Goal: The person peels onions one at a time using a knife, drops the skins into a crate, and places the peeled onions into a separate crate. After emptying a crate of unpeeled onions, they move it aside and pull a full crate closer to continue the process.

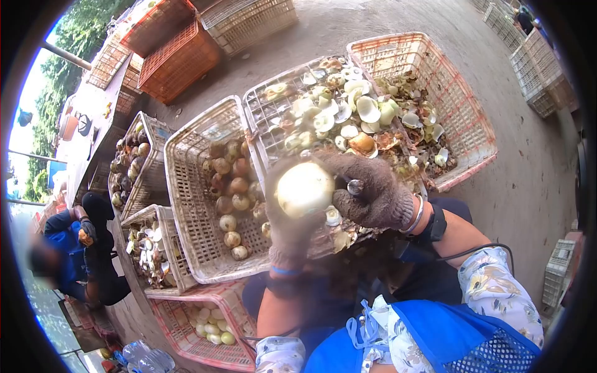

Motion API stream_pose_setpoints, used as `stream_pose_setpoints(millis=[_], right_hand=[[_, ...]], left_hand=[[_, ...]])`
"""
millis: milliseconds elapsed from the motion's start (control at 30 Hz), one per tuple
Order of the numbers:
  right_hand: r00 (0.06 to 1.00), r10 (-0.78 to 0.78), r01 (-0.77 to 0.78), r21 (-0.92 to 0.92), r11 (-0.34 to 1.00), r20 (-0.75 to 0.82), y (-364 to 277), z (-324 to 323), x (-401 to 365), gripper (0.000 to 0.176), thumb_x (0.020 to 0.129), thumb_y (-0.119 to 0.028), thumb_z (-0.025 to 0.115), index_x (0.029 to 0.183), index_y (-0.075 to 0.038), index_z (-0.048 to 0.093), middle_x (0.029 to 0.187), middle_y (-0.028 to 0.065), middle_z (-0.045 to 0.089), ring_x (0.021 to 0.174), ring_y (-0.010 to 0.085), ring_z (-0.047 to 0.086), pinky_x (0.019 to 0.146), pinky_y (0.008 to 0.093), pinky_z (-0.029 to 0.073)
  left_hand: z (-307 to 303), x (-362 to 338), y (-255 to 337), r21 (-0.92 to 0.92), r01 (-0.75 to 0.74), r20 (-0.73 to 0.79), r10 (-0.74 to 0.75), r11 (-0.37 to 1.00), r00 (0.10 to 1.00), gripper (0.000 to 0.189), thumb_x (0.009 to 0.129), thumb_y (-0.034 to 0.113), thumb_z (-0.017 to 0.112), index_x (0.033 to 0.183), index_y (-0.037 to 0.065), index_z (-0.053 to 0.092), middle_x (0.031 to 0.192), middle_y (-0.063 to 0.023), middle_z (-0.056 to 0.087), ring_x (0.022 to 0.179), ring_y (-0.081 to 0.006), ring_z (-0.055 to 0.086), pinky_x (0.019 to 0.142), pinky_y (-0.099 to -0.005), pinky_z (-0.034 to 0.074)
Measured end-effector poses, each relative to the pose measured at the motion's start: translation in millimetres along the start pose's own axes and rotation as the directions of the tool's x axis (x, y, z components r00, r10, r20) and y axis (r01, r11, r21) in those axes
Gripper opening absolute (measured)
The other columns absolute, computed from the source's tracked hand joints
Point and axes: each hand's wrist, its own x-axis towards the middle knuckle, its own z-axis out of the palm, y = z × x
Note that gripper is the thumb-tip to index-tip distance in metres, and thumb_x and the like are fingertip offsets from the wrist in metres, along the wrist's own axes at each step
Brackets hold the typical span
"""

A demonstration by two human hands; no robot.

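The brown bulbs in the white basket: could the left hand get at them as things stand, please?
Probably yes: the brown bulbs lie in an open-topped white basket right beside the left hand, nothing between. But that hand holds a pale peeled bulb.

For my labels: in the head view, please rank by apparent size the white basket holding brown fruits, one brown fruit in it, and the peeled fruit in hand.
1. white basket
2. peeled fruit, in the left hand; nearness to the camera enlarges it
3. brown fruit; real size versus the peeled one unsure
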Motion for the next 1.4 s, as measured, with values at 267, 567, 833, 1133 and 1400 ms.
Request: stream_pose_setpoints(millis=[267,567,833,1133,1400], right_hand=[[0.996,-0.06,0.063,0.044,0.997,-0.063,14,9,5,0.028,0.079,-0.001,0.061,0.107,-0.005,0.064,0.091,0.0139,0.068,0.083,0.0257,0.068,0.075,0.0329,0.054],[0.876,0.482,-0.448,0.332,0.83,-0.023,22,13,14,0.02,0.088,-0.02,0.065,0.096,-0.003,0.068,0.071,0.0025,0.063,0.056,0.0086,0.057,0.051,0.0243,0.046],[0.758,0.652,-0.625,0.313,0.715,0.023,26,22,20,0.014,0.088,-0.017,0.07,0.098,-0.008,0.064,0.07,0.001,0.064,0.052,0.009,0.058,0.043,0.0229,0.043],[0.905,0.424,-0.415,-0.3,0.859,-0.038,110,22,-16,0.019,0.093,-0.021,0.064,0.105,-0.006,0.063,0.085,0.0037,0.067,0.065,0.0065,0.055,0.056,0.0238,0.044],[0.878,0.466,-0.437,-0.579,0.688,-0.11,118,12,-67,0.026,0.096,-0.017,0.059,0.116,0.001,0.06,0.111,0.0107,0.065,0.102,0.0191,0.059,0.09,0.0321,0.047]], left_hand=[[-9,-3,-1,0.048,0.105,0.063,-0.108,0.993,0.992,0.066,0.063,0.005,0.083,0.122,0.003,0.054,0.12,-0.0122,0.056,0.108,-0.0217,0.059,0.09,-0.0357,0.052],[-20,0,-18,0.402,-0.157,0.077,0.138,0.902,0.988,0.098,0.056,0.021,0.093,0.136,0.0,0.042,0.124,-0.0119,0.056,0.112,-0.0232,0.058,0.096,-0.0369,0.05],[-42,3,42,0.041,0.048,-0.048,-0.046,0.998,0.998,0.065,0.067,0.006,0.083,0.124,0.001,0.051,0.106,-0.0106,0.062,0.093,-0.0191,0.064,0.078,-0.0298,0.056],[-277,-175,131,0.16,0.169,-0.835,0.041,0.973,0.549,0.052,0.076,0.019,0.074,0.121,0.003,0.054,0.097,-0.0076,0.061,0.075,-0.0129,0.058,0.063,-0.0248,0.051],[-410,-363,114,0.002,0.603,-0.963,-0.16,0.798,0.216,0.064,0.072,0.006,0.075,0.13,0.001,0.048,0.104,-0.0106,0.062,0.086,-0.0176,0.063,0.064,-0.0261,0.054]])
